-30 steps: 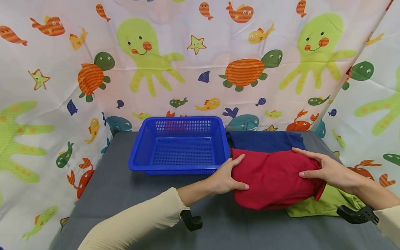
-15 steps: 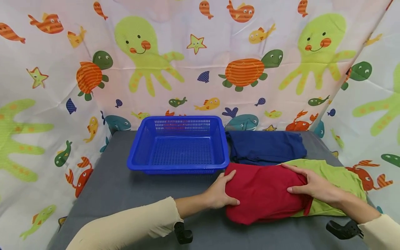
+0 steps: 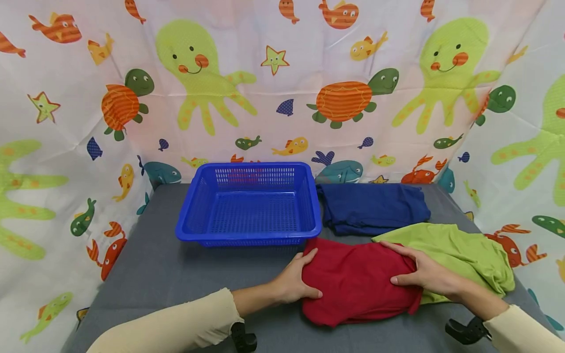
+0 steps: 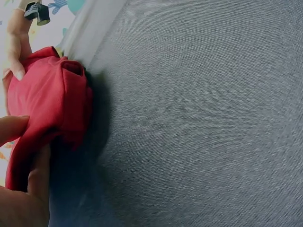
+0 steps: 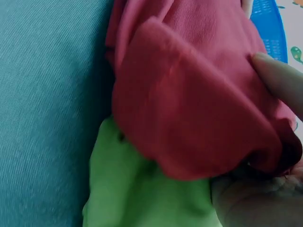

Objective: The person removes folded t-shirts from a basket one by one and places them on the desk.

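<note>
A folded red cloth (image 3: 357, 284) is held between both hands, close over the grey table in front of the person. My left hand (image 3: 289, 282) grips its left end; in the left wrist view the thumb lies on top and a finger (image 4: 40, 172) runs underneath. At the other end my right hand (image 3: 423, 272) grips the cloth, thumb toward the person. The right wrist view shows a rounded fold of the red cloth (image 5: 189, 104) hanging over a lime green cloth (image 5: 142, 189). Parts of the fingers are hidden under the fabric.
A blue perforated basket (image 3: 247, 236) stands behind and left of the red cloth. To its right lies a folded navy cloth (image 3: 375, 208). The rumpled lime green cloth (image 3: 468, 255) lies at the right. A sea-animal patterned curtain (image 3: 273, 108) surrounds the grey table (image 3: 212, 274).
Both hands have brought the red cloth left and toward the person, lowering it near the table. More of the navy and lime green cloths shows now. The basket has stayed in place.
</note>
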Motion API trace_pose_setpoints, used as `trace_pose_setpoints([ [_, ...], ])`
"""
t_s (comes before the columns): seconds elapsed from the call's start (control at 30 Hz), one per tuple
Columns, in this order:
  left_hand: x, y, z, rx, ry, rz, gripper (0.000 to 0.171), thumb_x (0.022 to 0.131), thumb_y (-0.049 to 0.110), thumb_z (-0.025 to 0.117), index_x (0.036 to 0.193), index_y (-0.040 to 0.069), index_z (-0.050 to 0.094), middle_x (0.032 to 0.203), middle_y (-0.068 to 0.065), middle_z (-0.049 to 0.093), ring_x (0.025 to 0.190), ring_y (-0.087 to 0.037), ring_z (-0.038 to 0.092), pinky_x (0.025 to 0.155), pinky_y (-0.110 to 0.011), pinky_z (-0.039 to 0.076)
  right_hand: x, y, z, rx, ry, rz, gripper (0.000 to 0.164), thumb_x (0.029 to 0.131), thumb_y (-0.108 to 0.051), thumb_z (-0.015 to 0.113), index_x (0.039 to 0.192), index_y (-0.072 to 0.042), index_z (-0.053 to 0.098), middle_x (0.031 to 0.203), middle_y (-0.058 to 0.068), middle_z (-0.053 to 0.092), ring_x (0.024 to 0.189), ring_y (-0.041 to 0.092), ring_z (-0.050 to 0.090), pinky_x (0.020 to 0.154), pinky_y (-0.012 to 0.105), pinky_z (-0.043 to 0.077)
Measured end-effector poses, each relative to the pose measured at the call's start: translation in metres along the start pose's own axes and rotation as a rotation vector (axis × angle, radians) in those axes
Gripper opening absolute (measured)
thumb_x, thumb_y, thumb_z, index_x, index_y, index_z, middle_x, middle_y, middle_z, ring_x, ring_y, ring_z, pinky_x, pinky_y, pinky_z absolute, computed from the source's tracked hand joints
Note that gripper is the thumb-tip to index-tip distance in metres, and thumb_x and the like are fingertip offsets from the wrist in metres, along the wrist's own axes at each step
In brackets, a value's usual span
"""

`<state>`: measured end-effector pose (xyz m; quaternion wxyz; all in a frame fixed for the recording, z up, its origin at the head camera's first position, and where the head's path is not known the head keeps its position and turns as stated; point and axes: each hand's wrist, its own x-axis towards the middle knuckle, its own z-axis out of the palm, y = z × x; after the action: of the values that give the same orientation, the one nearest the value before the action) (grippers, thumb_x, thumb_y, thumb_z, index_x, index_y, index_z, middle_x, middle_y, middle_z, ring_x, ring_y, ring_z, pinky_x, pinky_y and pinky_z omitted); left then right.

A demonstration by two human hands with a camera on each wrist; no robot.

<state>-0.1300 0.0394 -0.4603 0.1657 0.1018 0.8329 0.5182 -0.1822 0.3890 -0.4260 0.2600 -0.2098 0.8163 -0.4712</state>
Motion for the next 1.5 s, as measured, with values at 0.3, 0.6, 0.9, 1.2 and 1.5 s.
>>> trace_pose_setpoints([
  [0.3, -0.002, -0.004, 0.000, -0.030, 0.014, -0.018, 0.100, 0.074, 0.010, 0.086, 0.158, 0.005, 0.033, 0.148, -0.021, 0.043, 0.134, -0.034, 0.047, 0.112, -0.049, 0.041, 0.009, 0.011, -0.005, -0.123, 0.010, -0.079, 0.082, 0.088, -0.018, 0.077, 0.158, -0.009, 0.034, 0.156, 0.029, 0.031, 0.119, -0.012, 0.038, 0.088, 0.024, 0.048],
  [0.6, 0.000, -0.017, -0.006, -0.104, -0.074, -0.039, 0.101, 0.075, 0.005, 0.086, 0.159, 0.008, 0.031, 0.149, -0.019, 0.042, 0.132, -0.031, 0.048, 0.112, -0.042, 0.042, 0.007, 0.019, -0.010, -0.165, -0.068, -0.004, 0.087, 0.088, -0.024, 0.079, 0.160, -0.016, 0.032, 0.160, 0.029, 0.024, 0.141, 0.038, 0.026, 0.094, 0.027, 0.043],
  [0.9, 0.002, -0.023, -0.010, -0.221, -0.135, -0.035, 0.102, 0.076, -0.007, 0.082, 0.161, 0.009, 0.027, 0.146, -0.021, 0.039, 0.118, -0.029, 0.063, 0.094, -0.032, 0.057, 0.011, 0.029, -0.015, -0.073, -0.147, -0.015, 0.084, 0.091, -0.017, 0.074, 0.161, -0.011, 0.027, 0.159, 0.031, 0.020, 0.119, -0.020, 0.035, 0.094, 0.020, 0.042],
  [1.2, 0.004, -0.022, -0.011, -0.139, -0.113, -0.024, 0.100, 0.076, -0.002, 0.084, 0.159, 0.006, 0.030, 0.144, -0.020, 0.041, 0.116, -0.026, 0.061, 0.097, -0.033, 0.055, 0.015, 0.031, -0.017, -0.060, -0.157, -0.023, 0.083, 0.092, -0.017, 0.073, 0.161, -0.010, 0.027, 0.162, 0.033, 0.016, 0.120, -0.020, 0.036, 0.095, 0.019, 0.043],
  [1.5, 0.004, -0.021, -0.016, -0.237, -0.186, -0.063, 0.100, 0.078, -0.008, 0.080, 0.161, 0.012, 0.028, 0.151, -0.020, 0.036, 0.122, -0.033, 0.063, 0.095, -0.035, 0.058, 0.014, 0.035, -0.019, -0.064, -0.135, -0.022, 0.077, 0.095, -0.015, 0.070, 0.160, -0.013, 0.030, 0.164, 0.025, 0.022, 0.125, -0.022, 0.035, 0.096, 0.016, 0.041],
])
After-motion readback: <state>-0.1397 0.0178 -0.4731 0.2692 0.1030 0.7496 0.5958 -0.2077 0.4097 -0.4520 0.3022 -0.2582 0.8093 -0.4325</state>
